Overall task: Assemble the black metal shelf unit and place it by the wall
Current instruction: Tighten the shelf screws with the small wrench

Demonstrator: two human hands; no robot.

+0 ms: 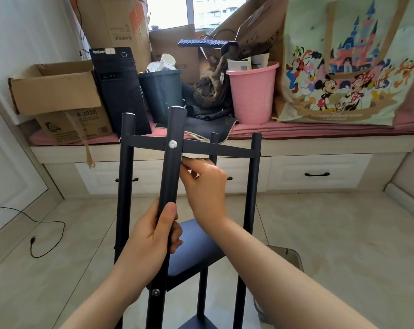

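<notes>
The black metal shelf unit [253,186] stands upright on the floor right in front of me, with round posts, a top frame and a dark shelf board [196,248] lower down. A silver screw [172,144] sits in the nearest post [171,176] at the top frame. My left hand [151,236] grips that post below the screw. Just under the top frame, my right hand [204,184] has its fingers curled against the post's right side; what they pinch is hidden. A second screw [156,292] shows lower on the post.
Behind the shelf runs a window bench with drawers [317,174], crowded with cardboard boxes [56,91], a black computer tower [119,89], a dark bin [162,93], a pink bucket [253,93] and a large cartoon bag [348,60]. A black cable [35,233] lies on the tiled floor at left.
</notes>
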